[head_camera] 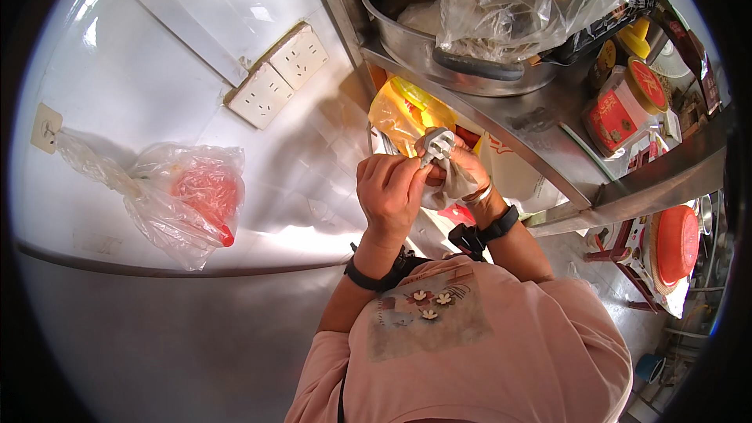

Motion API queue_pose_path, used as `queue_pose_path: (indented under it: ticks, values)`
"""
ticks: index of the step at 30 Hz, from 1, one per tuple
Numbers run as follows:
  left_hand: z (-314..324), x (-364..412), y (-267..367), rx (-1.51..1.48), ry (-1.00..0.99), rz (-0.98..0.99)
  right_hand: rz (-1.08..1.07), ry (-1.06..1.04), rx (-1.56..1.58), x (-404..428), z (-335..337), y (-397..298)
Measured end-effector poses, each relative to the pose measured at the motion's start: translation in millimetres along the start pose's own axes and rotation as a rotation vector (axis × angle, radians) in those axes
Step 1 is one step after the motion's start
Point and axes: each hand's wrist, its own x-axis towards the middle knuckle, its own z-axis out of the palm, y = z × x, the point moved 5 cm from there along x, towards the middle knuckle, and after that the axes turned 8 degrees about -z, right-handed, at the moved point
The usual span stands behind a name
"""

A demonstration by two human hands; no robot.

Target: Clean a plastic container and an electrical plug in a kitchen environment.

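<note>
A pale grey three-pin power plug (438, 144) is held up between my two hands, its metal prongs facing the camera. My right hand (468, 165) grips the plug from the right, together with a crumpled greyish cloth (458, 181) bunched beneath it. The fingertips of my left hand (389, 188) pinch the cord end of the plug from the left. Most of the cord is hidden by the hands. Behind the plug hangs a yellow plastic bag (395, 114), below the shelf's edge.
Two white wall sockets (259, 96) sit side by side at left. A knotted plastic bag with red contents (205, 191) hangs from a wall hook (47, 128). The metal shelf (531, 123) at right carries a steel pot (411, 41) and a red-labelled jar (623, 108). A red basket (677, 244) stands farther right.
</note>
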Motion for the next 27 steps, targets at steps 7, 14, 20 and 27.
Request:
queue_pose_path:
  ticks: [7,14,20,27]
  values:
    - [1,-1,-2,-0.005,-0.003,-0.018,0.017,0.001,-0.007,0,8,-3]
    - [1,-2,-3,0.004,-0.001,-0.025,0.026,0.071,-0.137,-3,-6,0]
    - [0,-7,-8,0.006,-0.003,-0.049,0.01,0.069,-0.18,-3,-3,1]
    - [15,-36,-49,-0.148,-0.183,-0.307,0.224,0.211,-0.435,-33,-7,-5]
